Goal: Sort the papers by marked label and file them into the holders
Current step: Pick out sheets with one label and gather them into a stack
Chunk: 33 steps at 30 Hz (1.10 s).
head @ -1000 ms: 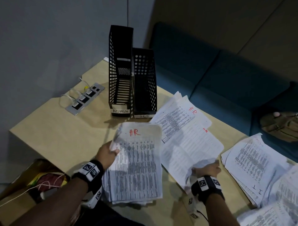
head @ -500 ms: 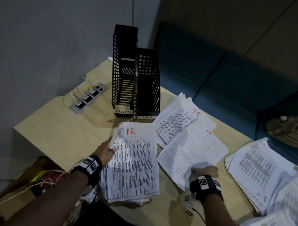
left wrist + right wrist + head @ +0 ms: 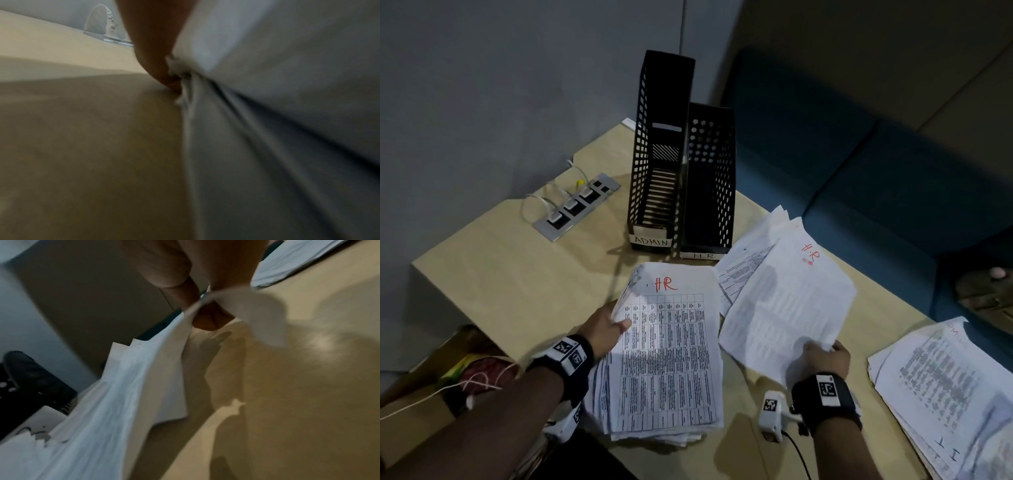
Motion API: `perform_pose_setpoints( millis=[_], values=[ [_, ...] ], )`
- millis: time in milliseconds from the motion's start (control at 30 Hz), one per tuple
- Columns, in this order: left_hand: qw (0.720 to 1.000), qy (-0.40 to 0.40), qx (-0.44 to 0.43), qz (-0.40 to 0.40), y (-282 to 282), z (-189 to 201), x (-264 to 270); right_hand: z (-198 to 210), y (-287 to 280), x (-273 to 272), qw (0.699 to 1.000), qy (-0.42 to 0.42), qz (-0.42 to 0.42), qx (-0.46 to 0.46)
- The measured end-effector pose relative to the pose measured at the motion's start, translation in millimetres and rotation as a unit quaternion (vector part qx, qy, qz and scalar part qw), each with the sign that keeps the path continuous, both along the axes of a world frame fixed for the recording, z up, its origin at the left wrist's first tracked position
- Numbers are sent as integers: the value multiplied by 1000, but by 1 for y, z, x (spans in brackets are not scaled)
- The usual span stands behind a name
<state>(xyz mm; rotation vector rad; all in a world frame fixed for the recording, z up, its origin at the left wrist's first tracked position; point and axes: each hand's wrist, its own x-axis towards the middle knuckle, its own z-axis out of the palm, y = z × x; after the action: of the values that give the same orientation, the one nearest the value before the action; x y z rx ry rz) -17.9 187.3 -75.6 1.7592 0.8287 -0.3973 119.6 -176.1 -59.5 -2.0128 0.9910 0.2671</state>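
Observation:
Two black mesh holders stand at the table's far side, one labelled ADMIN (image 3: 654,192), the other labelled HR (image 3: 710,192). My left hand (image 3: 607,327) grips the left edge of a thick stack of papers (image 3: 667,356) marked HR in red, thumb on top. In the left wrist view that stack (image 3: 267,113) fills the right side. My right hand (image 3: 822,354) pinches the near edge of loose sheets (image 3: 787,308), also marked HR, raised off the table. The right wrist view shows the fingers (image 3: 207,318) pinching those sheets (image 3: 127,394).
A pile of papers (image 3: 945,387) marked IT lies at the right edge of the wooden table (image 3: 517,274). A power strip (image 3: 578,205) with plugged cables sits at the far left. A blue sofa (image 3: 876,192) runs behind the table. A cardboard box (image 3: 448,370) is below left.
My right hand has lifted the loose HR sheets higher and shifted them right. The left hand keeps its hold on the HR stack, which has barely moved.

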Motion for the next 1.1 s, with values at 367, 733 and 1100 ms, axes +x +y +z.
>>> perform_pose_setpoints(
  millis=[367,733,1100],
  values=[
    [1000,7,-3,14,9,-21,-3,7,85,55,989,96,42,-108],
    [1000,1,-3,15,5,-17,0,21,15,-3,992,-14,86,-97],
    [998,-15,-56,28,0,-5,7,26,-53,-100,926,-30,287,-243]
  ],
)
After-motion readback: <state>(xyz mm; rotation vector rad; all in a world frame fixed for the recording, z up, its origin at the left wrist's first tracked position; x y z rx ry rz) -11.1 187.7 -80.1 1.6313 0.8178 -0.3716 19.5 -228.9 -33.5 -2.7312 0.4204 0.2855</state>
